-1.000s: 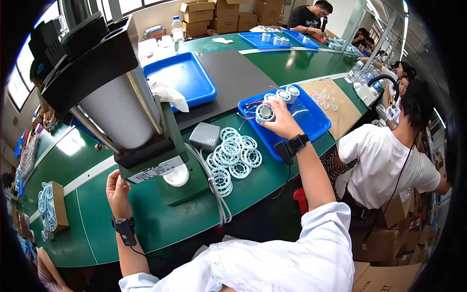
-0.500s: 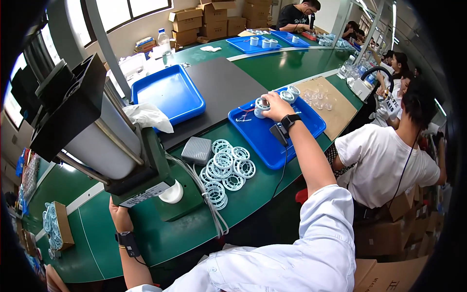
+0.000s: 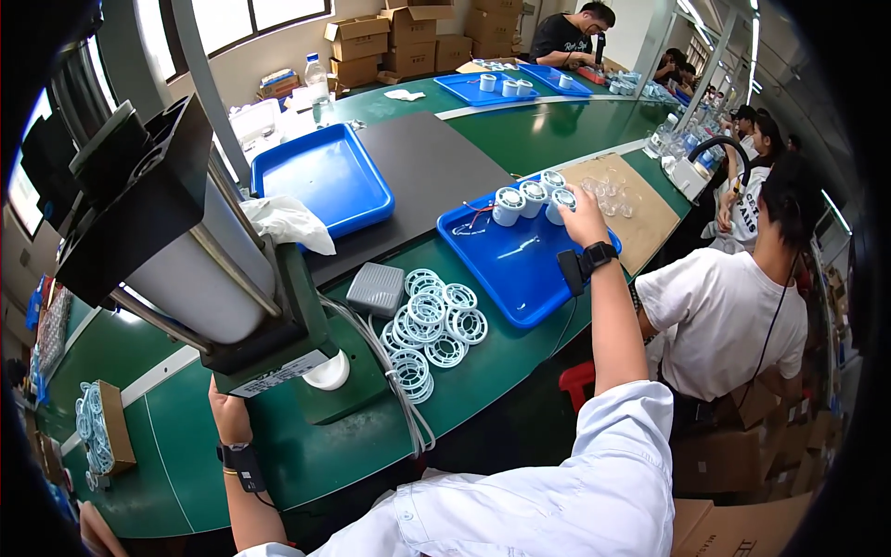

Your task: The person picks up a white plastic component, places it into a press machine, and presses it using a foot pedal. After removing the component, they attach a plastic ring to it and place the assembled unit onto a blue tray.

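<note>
My right hand (image 3: 585, 221) is over the far right part of a blue tray (image 3: 524, 311), its fingers closed around a white cylindrical part (image 3: 559, 210) with a ringed top. Close beside that one, more such parts stand upright: a white cylinder with red wires (image 3: 507, 206), a middle one (image 3: 533, 197) and a farther one (image 3: 552, 180). My left hand (image 3: 228, 413) is at the near left side of a green-based bench press (image 3: 306, 325). The press hides most of its fingers, so what they touch cannot be made out. A round white holder (image 3: 329, 373) sits on the press base.
Pale blue slotted rings (image 3: 425, 311) lie piled beside a grey foot pedal (image 3: 376, 286) and grey cables (image 3: 397, 401). Behind them is another blue tray (image 3: 322, 181). Clear discs (image 3: 613, 193) lie on brown board. A co-worker in white (image 3: 729, 311) sits to the right.
My right hand has moved right, from the red-wired cylinder to the right-hand one in the tray. The red-wired cylinder now stands uncovered. My left hand has stayed by the press.
</note>
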A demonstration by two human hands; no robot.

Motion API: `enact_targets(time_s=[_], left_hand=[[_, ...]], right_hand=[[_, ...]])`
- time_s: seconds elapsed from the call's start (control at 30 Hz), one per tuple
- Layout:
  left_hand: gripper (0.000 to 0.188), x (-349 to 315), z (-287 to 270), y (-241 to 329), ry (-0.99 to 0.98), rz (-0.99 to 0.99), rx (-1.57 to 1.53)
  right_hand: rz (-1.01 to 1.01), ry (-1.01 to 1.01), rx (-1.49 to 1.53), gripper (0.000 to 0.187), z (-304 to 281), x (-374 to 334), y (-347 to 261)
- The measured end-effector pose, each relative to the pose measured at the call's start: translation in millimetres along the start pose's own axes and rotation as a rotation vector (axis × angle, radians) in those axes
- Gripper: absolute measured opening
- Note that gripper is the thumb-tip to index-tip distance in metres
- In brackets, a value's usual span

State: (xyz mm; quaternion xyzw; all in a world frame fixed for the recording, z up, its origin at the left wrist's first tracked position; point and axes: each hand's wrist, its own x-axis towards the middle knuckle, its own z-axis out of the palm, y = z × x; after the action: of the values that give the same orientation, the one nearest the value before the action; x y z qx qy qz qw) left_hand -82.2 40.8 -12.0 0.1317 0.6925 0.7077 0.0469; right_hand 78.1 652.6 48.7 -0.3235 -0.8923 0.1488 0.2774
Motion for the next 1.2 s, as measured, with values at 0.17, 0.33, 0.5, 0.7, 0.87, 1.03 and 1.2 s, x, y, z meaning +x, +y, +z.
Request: enact_targets(time_s=[0.17, 0.33, 0.5, 0.7, 0.87, 1.03, 1.2], left_hand=[[0.023, 3.9, -3.3, -9.7, -0.025, 0.007, 0.069], [0.007, 2.7, 1.9, -6.6, 0.058, 0.073, 0.11], [0.006, 1.0, 7.2, -6.5, 0.036, 0.115, 0.146], [0.016, 2.9, 2.1, -13.6, 0.01, 0.113, 0.226], [0.011, -0.8, 21.2, 16.3, -0.041, 0.107, 0.256], [0.012, 0.9, 18.6, 12.5, -0.074, 0.13, 0.425], [0.011, 7.3, 17.9, 13.2, -0.008, 0.177, 0.509]], right_hand=[[0.096, -0.089, 0.008, 0.049, 0.2, 14.6, 31.1], [0.169, -0.347, 0.007, 0.041, -16.7, -5.0, -16.5], [-0.114, -0.477, 0.074, 0.04, -10.9, -38.9, -54.3], [-0.362, -0.32, 0.1, 0.038, 39.5, -19.6, -92.1], [-0.41, -0.005, 0.07, 0.049, 44.0, -8.2, -75.9], [0.29, -0.358, 1.709, 0.023, 23.9, -56.8, -114.9], [0.267, -0.376, 2.011, 0.02, 69.2, -90.1, -134.3]])
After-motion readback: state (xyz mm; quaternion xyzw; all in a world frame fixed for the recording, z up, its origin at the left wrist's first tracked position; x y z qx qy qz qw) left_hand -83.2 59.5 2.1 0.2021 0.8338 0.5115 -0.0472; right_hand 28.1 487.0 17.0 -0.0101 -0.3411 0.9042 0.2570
